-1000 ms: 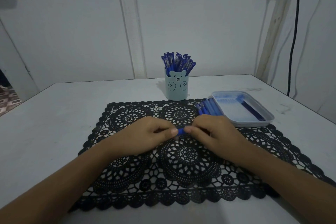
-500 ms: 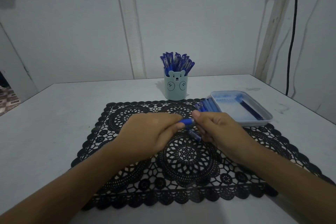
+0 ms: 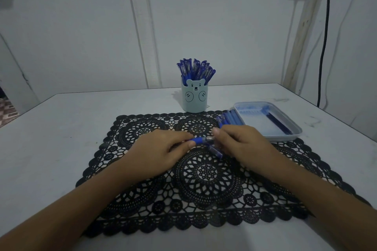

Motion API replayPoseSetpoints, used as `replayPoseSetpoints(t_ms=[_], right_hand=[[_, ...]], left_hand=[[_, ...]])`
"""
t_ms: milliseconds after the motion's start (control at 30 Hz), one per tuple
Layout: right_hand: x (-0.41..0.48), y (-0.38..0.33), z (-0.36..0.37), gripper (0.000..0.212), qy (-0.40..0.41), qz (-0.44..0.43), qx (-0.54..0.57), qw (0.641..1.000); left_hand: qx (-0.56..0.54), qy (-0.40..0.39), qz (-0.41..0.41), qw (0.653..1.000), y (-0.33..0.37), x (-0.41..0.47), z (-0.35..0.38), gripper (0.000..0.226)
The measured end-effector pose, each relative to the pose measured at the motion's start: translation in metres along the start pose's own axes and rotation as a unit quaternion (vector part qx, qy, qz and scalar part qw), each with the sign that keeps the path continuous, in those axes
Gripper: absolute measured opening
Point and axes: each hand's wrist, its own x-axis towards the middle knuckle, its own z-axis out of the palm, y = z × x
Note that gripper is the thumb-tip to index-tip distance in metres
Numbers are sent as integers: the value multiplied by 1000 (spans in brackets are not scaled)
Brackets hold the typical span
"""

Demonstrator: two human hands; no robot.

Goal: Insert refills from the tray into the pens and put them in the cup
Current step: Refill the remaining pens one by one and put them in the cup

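Note:
Over the middle of the black lace mat (image 3: 204, 179), my left hand (image 3: 157, 149) and my right hand (image 3: 242, 144) hold a blue pen (image 3: 202, 140) between them, level with the table. The left fingers pinch its blue grip end; the right fingers hold its clear barrel. A second blue piece (image 3: 216, 152) pokes out under my right hand; which part it is I cannot tell. The pale bear-face cup (image 3: 194, 98) stands behind the mat, packed with several blue pens (image 3: 195, 69). At the right, the light tray (image 3: 285, 138) holds dark refills (image 3: 278, 125).
Several loose blue pens (image 3: 229, 119) lie on the mat's back right corner, against the tray's left wall. The grey table (image 3: 61, 138) ends at a white wall behind. A black cable (image 3: 324, 36) hangs down the wall at the right.
Both hands lifted off the mat and moved slightly away from me. They have drawn apart, so more of the blue pen shows between them.

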Motion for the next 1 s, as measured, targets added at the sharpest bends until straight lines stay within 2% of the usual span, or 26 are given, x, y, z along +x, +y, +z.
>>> replayPoseSetpoints(t_ms=[100,133,233,267,400,467,533,567,633,700,800,900,1000], right_hand=[[1,4,0,4,-14,1,6,1000],[1,4,0,4,-10,4,20,1000],[1,1,0,30,16,13,11,1000],[1,0,0,32,11,15,0,1000],[2,1,-1,4,-15,11,37,999],[2,1,0,16,-4,16,54,998],[1,-1,0,37,-7,25,27,999],[1,-2,1,40,-20,27,3,999],[0,-1,1,28,-38,13,-23,999],[1,2,1,5,-45,10,7,999],[2,2,3,11,-25,29,66,997],[2,-2,3,16,-9,30,65,997],[3,0,3,6,-3,26,87,996]], left_hand=[[21,6,4,1000,-2,-1,1,50],[26,11,8,1000,-2,-1,1,50],[36,15,16,999,0,-1,2,51],[37,14,17,999,1,-2,2,51],[39,11,18,999,2,-1,1,51],[38,11,18,999,2,-1,2,50],[34,12,19,999,2,-1,3,48],[36,12,20,999,2,-1,4,47],[41,12,18,999,2,-1,5,46],[37,12,14,999,0,-1,6,46],[32,21,14,999,-1,-1,6,46],[40,19,13,999,0,-1,8,48],[35,14,3,999,-3,-1,9,49]])
